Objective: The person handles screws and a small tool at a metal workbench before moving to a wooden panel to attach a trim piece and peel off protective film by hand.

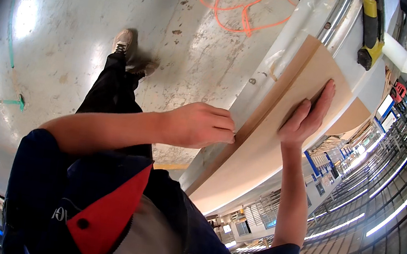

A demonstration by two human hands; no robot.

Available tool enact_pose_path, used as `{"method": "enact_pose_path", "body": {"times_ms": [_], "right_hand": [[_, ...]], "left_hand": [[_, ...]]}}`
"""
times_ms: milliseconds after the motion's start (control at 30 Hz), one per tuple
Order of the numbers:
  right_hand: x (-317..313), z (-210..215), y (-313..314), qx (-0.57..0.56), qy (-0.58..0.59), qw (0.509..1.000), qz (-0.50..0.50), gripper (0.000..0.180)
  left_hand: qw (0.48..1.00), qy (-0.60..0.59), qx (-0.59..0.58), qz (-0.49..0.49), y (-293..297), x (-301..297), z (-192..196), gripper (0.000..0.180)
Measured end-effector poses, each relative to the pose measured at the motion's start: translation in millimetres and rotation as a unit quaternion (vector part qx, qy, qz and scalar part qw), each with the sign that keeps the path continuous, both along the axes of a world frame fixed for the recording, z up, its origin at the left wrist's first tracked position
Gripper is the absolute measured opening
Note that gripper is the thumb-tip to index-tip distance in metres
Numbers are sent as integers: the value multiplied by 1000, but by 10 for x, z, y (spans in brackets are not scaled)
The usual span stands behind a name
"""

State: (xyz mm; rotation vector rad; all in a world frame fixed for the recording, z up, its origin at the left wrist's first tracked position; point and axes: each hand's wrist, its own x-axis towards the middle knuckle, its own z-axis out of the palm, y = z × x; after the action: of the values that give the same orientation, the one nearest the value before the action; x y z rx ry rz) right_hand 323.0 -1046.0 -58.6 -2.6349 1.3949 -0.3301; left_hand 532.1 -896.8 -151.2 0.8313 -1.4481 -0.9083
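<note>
A long tan wooden board [268, 140] lies over a work table, its thicker brown edge facing the floor side. My right hand [307, 117] rests flat on the board's top face, fingers stretched and thumb apart. At the board's brown edge, my left hand [202, 126] is closed with fingers curled together. Its fingertips meet at or just beside that edge; anything pinched between them is too small or hidden to make out.
A yellow-and-black tool [372, 33] lies on the table [299, 26] beyond the board, near a white nozzle-shaped object [397, 54]. Another tan panel [351, 118] shows behind. Looped orange cord [243, 16] lies on the scuffed grey floor [174, 36]. My feet stand left of the table.
</note>
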Motion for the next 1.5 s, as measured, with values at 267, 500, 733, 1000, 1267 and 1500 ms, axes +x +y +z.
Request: {"method": "enact_pose_path", "body": {"times_ms": [267,500,733,1000,1267,1500], "right_hand": [[-1,6,-8,10,-4,1000,-8,65],[25,-12,-10,2,-13,1000,-8,64],[-16,15,-12,-1,-4,1000,-10,62],[-29,-7,13,-5,-13,1000,-16,61],[-15,-21,-20,-3,-18,1000,-3,61],[1,-1,17,-5,-9,1000,-14,61]], "left_hand": [[982,60,58,171,-1042,144,183,15],[992,87,84,-28,441,-213,231,20],[983,22,81,162,-609,123,218,13],[995,66,71,14,440,-275,201,14],[980,-6,38,197,-801,143,185,17],[995,-8,64,76,217,-196,122,18]]}}
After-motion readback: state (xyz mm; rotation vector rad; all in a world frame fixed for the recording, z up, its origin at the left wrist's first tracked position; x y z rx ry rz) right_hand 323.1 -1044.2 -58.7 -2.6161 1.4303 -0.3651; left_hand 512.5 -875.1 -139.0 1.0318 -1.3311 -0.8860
